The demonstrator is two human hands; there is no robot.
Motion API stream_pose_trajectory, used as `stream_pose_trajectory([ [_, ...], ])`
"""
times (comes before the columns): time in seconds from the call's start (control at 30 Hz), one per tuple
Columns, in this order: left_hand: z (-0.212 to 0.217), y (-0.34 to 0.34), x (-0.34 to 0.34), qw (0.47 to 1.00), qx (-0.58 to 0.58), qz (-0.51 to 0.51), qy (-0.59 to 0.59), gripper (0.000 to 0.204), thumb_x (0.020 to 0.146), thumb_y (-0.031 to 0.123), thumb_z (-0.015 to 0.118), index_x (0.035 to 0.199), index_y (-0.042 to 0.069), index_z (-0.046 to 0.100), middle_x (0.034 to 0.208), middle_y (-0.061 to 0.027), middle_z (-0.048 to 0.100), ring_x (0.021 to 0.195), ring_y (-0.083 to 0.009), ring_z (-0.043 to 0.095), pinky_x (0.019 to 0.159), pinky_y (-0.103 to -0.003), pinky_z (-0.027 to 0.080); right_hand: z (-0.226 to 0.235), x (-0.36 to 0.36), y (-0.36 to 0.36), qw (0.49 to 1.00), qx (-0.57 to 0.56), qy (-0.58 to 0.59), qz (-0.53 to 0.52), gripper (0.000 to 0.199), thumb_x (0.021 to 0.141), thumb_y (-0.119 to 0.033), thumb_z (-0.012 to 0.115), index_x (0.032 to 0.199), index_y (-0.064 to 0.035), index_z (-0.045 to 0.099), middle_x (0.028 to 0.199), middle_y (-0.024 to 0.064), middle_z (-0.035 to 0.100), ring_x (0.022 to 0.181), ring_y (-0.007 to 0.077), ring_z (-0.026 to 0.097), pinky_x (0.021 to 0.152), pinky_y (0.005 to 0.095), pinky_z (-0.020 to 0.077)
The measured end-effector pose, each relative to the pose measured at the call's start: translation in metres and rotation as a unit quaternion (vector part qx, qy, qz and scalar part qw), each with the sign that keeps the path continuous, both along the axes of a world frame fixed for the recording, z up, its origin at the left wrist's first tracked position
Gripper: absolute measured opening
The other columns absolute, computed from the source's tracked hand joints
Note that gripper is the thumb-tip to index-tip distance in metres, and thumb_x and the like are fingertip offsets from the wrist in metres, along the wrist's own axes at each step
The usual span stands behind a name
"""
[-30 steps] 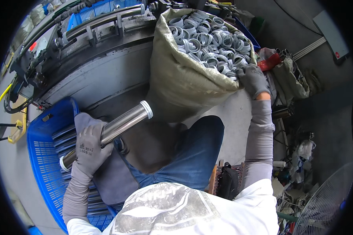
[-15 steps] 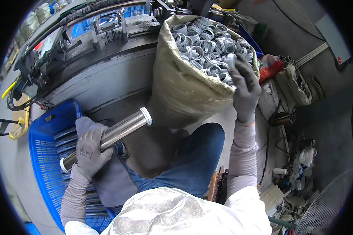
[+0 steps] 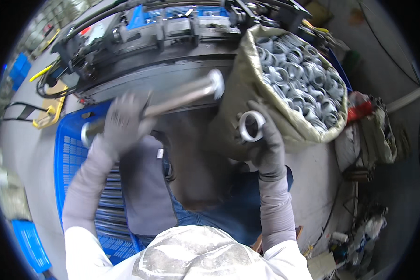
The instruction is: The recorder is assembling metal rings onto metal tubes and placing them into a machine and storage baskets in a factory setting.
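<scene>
A long shiny steel tube with a flanged end (image 3: 172, 100) is gripped around its middle by the grey-gloved left hand (image 3: 123, 123), held slantwise over the lap with the flanged end pointed up toward the sack, and a pale metal ring (image 3: 251, 126) is pinched in the fingers of the grey-gloved right hand (image 3: 266, 142), just in front of the sack's side. So both hands are closed, each on its own part, and kept apart from one another. Worth flagging: the tube is blurred, so it's probably being swung, and the ring is only held at its edge, so it could easily be knocked loose or dropped onto the floor if the two are brought together off-line. The tall olive woven sack (image 3: 247, 93) is filled right to its rolled rim with similar grey metal rings (image 3: 298, 70), so it could be tipped or spilled by a bump from the tube's end. More steel tubes (image 3: 109, 200) are stacked lengthwise in the blue plastic crate (image 3: 67, 149) on the left.
</scene>
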State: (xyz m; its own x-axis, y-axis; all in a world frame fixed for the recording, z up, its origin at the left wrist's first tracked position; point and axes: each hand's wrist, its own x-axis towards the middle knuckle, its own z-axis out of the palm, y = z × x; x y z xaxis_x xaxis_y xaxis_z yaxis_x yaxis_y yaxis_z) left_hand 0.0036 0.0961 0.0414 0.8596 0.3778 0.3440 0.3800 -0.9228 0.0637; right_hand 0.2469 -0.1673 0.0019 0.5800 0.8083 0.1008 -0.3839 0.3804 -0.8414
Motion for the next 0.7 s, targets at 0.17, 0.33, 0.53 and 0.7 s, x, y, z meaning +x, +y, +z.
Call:
stream_pose_trajectory([
  [0.17, 0.053, 0.086, 0.137, 0.983, 0.153, 0.024, -0.096, 0.059, 0.086, 0.025, 0.073, 0.141, 0.010, 0.057, 0.123, -0.0158, 0.068, 0.117, -0.0357, 0.064, 0.100, -0.048, 0.049, -0.080, 0.000, 0.027, 0.988, -0.137, -0.050, 0.051, 0.055, 0.095, -0.021, 0.065, 0.145, 0.0010, 0.057, 0.117, 0.0080, 0.069, 0.099, 0.0184, 0.067, 0.089, 0.0335, 0.0563],
  [0.33, 0.056, 0.163, 0.229, 0.975, 0.186, 0.114, -0.039, 0.052, 0.087, 0.026, 0.076, 0.133, 0.009, 0.059, 0.127, -0.0172, 0.067, 0.123, -0.0355, 0.063, 0.105, -0.049, 0.049, -0.069, -0.013, 0.039, 0.955, -0.237, -0.089, 0.154, 0.054, 0.094, -0.010, 0.070, 0.146, 0.0001, 0.058, 0.112, 0.0034, 0.066, 0.096, 0.0111, 0.062, 0.088, 0.0274, 0.0517],
  [0.53, 0.031, 0.221, 0.281, 0.980, 0.108, 0.141, 0.085, 0.050, 0.090, 0.028, 0.076, 0.133, 0.010, 0.057, 0.138, -0.0195, 0.062, 0.136, -0.0357, 0.056, 0.112, -0.049, 0.046, -0.095, -0.001, 0.030, 0.952, -0.205, -0.169, 0.152, 0.054, 0.096, -0.011, 0.071, 0.148, -0.0021, 0.057, 0.111, 0.0030, 0.067, 0.094, 0.0100, 0.063, 0.086, 0.0266, 0.0527],
  [0.7, 0.016, 0.216, 0.257, 0.980, 0.099, 0.137, 0.101, 0.058, 0.090, 0.024, 0.072, 0.143, 0.012, 0.052, 0.155, -0.0200, 0.051, 0.141, -0.0366, 0.052, 0.115, -0.049, 0.044, -0.097, -0.005, 0.035, 0.936, -0.229, -0.197, 0.181, 0.052, 0.097, -0.013, 0.070, 0.146, -0.0035, 0.059, 0.110, 0.0031, 0.068, 0.093, 0.0099, 0.064, 0.085, 0.0268, 0.0533],
])
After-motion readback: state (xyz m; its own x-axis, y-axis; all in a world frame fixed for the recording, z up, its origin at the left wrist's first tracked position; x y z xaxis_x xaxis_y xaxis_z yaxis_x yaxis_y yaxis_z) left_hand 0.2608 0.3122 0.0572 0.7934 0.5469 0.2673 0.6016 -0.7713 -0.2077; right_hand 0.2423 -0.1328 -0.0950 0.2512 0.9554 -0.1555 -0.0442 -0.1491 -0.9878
